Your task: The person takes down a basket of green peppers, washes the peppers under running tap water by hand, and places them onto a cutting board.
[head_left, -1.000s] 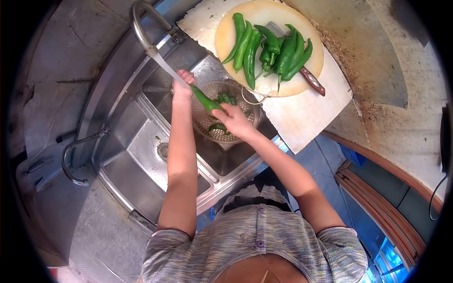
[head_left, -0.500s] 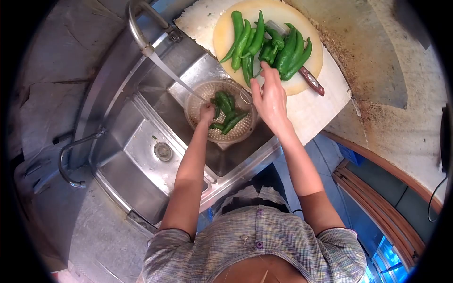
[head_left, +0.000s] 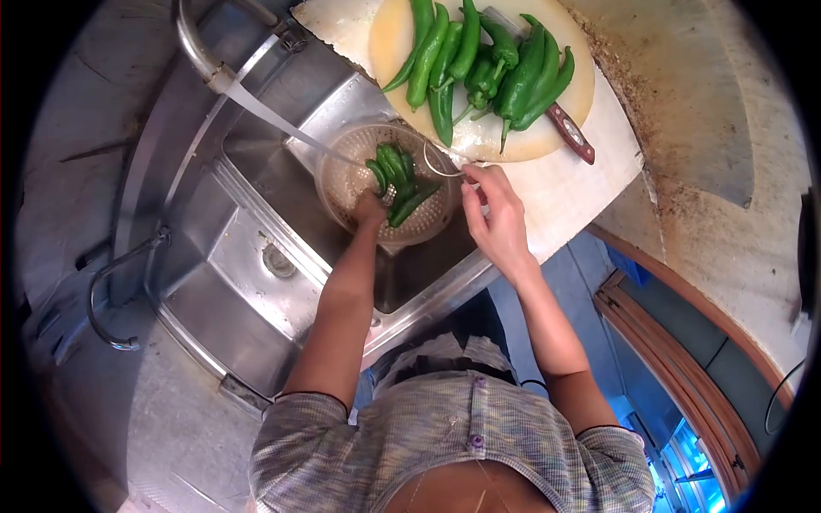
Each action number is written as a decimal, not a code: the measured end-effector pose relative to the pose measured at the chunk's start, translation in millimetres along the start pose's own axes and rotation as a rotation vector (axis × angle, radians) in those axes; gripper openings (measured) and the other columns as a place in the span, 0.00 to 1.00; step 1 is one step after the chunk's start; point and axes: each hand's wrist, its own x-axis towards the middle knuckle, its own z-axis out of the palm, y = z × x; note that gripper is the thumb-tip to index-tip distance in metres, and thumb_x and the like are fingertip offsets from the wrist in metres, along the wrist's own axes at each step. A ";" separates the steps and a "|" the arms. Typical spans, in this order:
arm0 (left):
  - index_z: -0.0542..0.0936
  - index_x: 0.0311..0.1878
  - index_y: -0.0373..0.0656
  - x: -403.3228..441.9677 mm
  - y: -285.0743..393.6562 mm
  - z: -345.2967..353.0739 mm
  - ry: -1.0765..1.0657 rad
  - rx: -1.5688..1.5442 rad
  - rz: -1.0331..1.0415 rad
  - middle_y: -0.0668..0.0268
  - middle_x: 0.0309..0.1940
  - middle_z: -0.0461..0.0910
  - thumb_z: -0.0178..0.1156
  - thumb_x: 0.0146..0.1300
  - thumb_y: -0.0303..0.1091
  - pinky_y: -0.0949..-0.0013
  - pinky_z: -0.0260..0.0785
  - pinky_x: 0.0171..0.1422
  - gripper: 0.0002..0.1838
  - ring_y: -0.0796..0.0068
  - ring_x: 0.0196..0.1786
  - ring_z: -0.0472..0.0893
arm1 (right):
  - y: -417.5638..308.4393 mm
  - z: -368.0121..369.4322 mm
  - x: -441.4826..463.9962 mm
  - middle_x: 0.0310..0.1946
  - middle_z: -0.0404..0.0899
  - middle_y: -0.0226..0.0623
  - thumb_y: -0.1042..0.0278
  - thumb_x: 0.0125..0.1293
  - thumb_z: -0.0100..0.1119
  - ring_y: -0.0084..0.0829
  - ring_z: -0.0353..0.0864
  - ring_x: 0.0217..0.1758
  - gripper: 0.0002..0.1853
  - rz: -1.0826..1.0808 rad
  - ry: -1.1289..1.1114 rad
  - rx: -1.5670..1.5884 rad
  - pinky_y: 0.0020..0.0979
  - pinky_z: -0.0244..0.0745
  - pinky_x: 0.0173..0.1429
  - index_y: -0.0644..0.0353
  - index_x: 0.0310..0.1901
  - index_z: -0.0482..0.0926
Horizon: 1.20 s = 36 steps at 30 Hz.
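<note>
My left hand (head_left: 369,208) is down in the perforated colander (head_left: 333,175) in the sink, against the green peppers (head_left: 398,171) lying there; its fingers are hidden. Water (head_left: 286,126) streams from the faucet into the colander. My right hand (head_left: 496,209) is raised beside the colander, fingers curled and partly apart, with its fingertips near a thin metal ring (head_left: 438,162) at the colander's edge. Nothing shows in its palm. Several more green peppers (head_left: 522,81) lie on the round cutting board (head_left: 577,43).
A knife with a brown handle (head_left: 571,135) lies on the board, its blade partly under the peppers. A curved faucet (head_left: 195,47) rises behind the sink. To the left are a second basin (head_left: 231,299) and another faucet (head_left: 101,316).
The pepper held earlier is out of my hands, and another pepper lies on the board. My left hand has gone down into the colander. My right hand has drawn back from the board.
</note>
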 end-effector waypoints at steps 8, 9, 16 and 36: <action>0.68 0.56 0.53 11.4 25.1 -17.2 0.018 0.086 -0.010 0.57 0.50 0.74 0.57 0.55 0.52 0.53 0.62 0.57 0.27 0.57 0.56 0.72 | -4.9 -7.0 1.2 0.29 0.72 0.45 0.77 0.57 0.54 0.44 0.75 0.28 0.10 -0.017 -0.037 0.030 0.34 0.70 0.33 0.67 0.42 0.74; 0.72 0.52 0.47 24.0 21.2 -10.8 -0.005 -0.007 0.013 0.54 0.48 0.76 0.57 0.55 0.51 0.54 0.66 0.52 0.25 0.53 0.51 0.75 | -6.1 -7.4 0.7 0.29 0.72 0.45 0.77 0.57 0.54 0.44 0.75 0.28 0.10 -0.014 -0.044 0.023 0.34 0.70 0.33 0.67 0.41 0.74; 0.76 0.45 0.36 111.6 3.5 -4.4 -0.194 -1.167 -0.124 0.61 0.29 0.78 0.54 0.58 0.48 0.64 0.68 0.42 0.23 0.60 0.31 0.75 | -9.2 -5.5 0.3 0.30 0.73 0.45 0.78 0.58 0.53 0.44 0.75 0.30 0.08 0.016 -0.083 0.044 0.34 0.70 0.33 0.67 0.40 0.75; 0.72 0.23 0.42 -114.2 34.9 -266.0 -0.190 -1.460 0.230 0.73 0.13 0.63 0.44 0.65 0.48 0.74 0.57 0.30 0.21 0.79 0.21 0.63 | -27.1 133.5 107.4 0.28 0.76 0.43 0.62 0.54 0.61 0.44 0.77 0.31 0.16 -0.283 -0.353 0.344 0.36 0.71 0.38 0.66 0.37 0.74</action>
